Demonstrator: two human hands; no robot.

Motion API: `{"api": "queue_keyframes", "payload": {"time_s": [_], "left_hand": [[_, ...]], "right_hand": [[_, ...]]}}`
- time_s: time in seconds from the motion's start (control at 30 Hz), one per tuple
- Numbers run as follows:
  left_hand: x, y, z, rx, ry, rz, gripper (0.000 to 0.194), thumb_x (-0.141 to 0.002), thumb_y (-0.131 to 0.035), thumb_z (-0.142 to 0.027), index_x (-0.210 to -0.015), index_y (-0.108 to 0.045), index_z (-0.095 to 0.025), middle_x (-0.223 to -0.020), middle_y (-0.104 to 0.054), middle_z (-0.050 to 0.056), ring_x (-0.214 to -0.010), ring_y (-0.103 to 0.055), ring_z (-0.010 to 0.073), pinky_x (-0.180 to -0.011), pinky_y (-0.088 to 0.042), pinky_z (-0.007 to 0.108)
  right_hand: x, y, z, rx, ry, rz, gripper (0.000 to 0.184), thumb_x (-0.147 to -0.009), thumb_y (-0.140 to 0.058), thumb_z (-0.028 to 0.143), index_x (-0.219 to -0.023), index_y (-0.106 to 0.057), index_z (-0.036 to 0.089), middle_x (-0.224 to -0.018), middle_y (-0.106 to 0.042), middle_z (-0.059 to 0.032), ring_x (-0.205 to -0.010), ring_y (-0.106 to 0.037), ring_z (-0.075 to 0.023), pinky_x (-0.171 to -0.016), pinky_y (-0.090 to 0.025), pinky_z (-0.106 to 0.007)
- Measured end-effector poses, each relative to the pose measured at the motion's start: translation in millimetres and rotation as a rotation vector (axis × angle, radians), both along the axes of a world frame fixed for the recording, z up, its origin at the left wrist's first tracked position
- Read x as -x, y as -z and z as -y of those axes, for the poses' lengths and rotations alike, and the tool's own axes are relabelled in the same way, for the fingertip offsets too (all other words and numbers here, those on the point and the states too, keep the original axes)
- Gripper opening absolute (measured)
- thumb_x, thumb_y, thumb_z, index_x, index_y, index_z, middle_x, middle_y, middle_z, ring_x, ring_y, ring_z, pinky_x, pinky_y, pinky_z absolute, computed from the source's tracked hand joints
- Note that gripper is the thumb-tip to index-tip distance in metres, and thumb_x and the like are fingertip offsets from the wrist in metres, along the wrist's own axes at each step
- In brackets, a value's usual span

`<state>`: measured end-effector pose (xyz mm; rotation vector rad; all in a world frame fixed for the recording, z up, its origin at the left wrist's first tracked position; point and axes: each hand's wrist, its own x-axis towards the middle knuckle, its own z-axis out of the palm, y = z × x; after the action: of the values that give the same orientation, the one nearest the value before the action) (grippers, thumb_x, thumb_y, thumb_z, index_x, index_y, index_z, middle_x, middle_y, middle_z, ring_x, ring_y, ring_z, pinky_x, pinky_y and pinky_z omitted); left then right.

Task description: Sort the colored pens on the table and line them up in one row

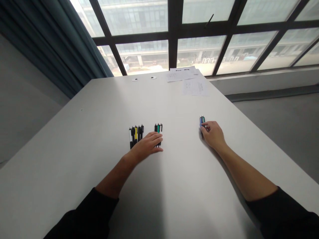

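My left hand lies across a small group of pens near the middle of the table. Its fingers are stretched over the barrels, and the thumb is apart, by their lower ends. One of these pens is green and the others look black. Just left of that hand, several more pens lie side by side, mostly black, with a yellow one and a white one among them. Farther right, my right hand is closed on blue and green pens; its fingers hide their lower parts.
The white table stretches to the window. Printed papers lie at its far end, left of which are two small white round pieces with dark marks. A blue curtain hangs at the left.
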<state>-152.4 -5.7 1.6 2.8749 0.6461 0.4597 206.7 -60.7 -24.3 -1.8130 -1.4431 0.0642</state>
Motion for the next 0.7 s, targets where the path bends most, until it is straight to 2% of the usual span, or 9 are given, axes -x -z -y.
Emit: {"api": "queue_keyframes", "payload": {"time_s": [0.33,0.7], "left_hand": [[-3,4.7,-9,-0.016,0.059,0.008,0.045,-0.091,-0.064,-0.054,-0.116,-0.066,-0.017,-0.129,-0.067,0.014,-0.129,-0.055,0.0305,-0.112,-0.047,0.047],[9,3.0,-12,0.007,0.0,0.015,0.048,-0.092,-0.06,-0.056,-0.119,-0.067,-0.017,-0.13,-0.067,0.014,-0.128,-0.056,0.0305,-0.113,-0.046,0.047]], "right_hand": [[-4,2.3,-1,0.006,-0.01,0.015,0.024,-0.083,-0.06,0.03,-0.096,-0.075,0.016,-0.1,-0.067,-0.0137,-0.086,-0.062,-0.027,-0.095,-0.051,-0.049],[-5,4.7,0,0.019,-0.001,0.012,0.026,-0.085,-0.06,0.031,-0.1,-0.075,0.016,-0.104,-0.066,-0.0137,-0.084,-0.063,-0.0259,-0.092,-0.052,-0.048]]}}
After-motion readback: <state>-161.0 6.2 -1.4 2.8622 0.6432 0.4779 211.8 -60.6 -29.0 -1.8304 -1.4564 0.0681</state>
